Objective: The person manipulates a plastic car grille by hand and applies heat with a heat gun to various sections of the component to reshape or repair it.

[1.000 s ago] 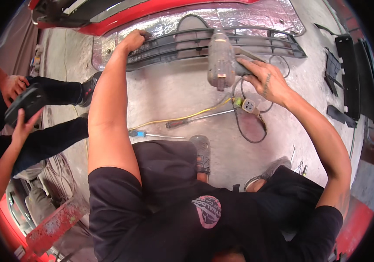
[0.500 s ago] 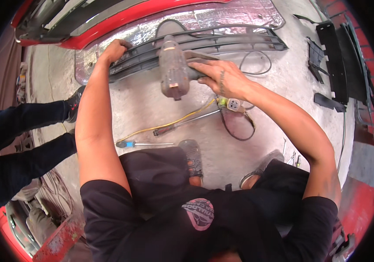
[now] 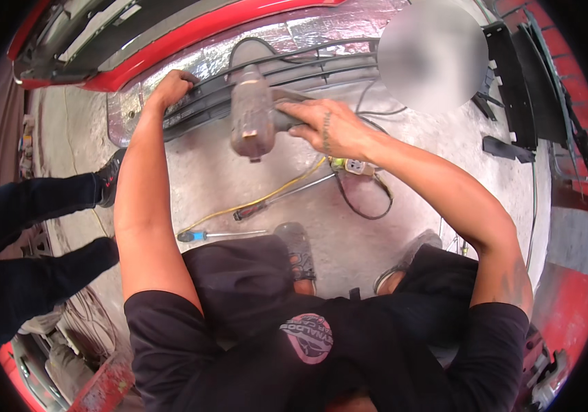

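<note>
A long black slatted car grille (image 3: 201, 110) lies across a silvery foil sheet in front of me. My left hand (image 3: 172, 89) grips its left end, fingertips curled over the top edge. My right hand (image 3: 328, 123) is closed round the handle of a dusty grey heat gun (image 3: 253, 120). The gun's nozzle points away from me, over the middle of the grille, and its body hides some slats. A blurred round patch hides the grille's right end.
A red bumper (image 3: 150, 58) lies beyond the foil sheet (image 3: 121, 113). Nearer are a blue-handled screwdriver (image 3: 191, 235), a long dark-handled tool (image 3: 249, 210), a yellow cord (image 3: 277, 187) and a socket block (image 3: 356, 167). Black trim (image 3: 517, 89) lies right; another person's legs (image 3: 47, 185) are left.
The heat gun and my right hand have shifted slightly left along the grille. My left hand keeps its hold. The whole view has tilted a little, and a blurred patch now covers the upper right.
</note>
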Action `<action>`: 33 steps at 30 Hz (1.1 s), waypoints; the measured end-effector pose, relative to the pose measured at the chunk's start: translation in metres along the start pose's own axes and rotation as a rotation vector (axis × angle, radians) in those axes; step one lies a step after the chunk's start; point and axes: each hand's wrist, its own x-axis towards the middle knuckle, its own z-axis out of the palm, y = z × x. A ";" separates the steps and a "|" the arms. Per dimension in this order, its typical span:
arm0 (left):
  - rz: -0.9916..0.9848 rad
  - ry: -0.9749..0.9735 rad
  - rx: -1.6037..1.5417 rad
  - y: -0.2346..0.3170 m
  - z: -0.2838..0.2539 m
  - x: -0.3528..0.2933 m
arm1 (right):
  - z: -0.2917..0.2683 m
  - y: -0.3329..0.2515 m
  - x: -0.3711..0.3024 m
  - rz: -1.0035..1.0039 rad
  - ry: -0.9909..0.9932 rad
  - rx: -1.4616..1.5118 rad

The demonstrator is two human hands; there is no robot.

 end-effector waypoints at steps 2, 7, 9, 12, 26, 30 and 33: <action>0.008 -0.005 0.000 -0.011 0.000 0.002 | 0.005 -0.012 0.007 0.010 -0.025 0.020; 0.035 -0.008 -0.024 -0.018 0.004 0.011 | 0.000 -0.005 0.000 0.010 0.008 0.033; 0.057 0.011 -0.021 -0.021 0.003 0.010 | -0.011 0.002 -0.011 0.024 0.024 0.011; 0.082 0.039 -0.024 -0.022 0.003 0.007 | -0.029 0.016 -0.032 0.070 0.060 -0.021; 0.074 0.092 0.081 -0.008 0.022 0.010 | -0.218 0.036 -0.233 0.717 0.323 -0.270; 0.108 0.164 0.177 0.005 0.039 0.025 | -0.231 0.030 -0.257 0.937 0.466 -0.271; 0.140 0.127 0.333 -0.005 0.040 0.033 | -0.198 0.020 -0.207 0.584 0.214 -0.060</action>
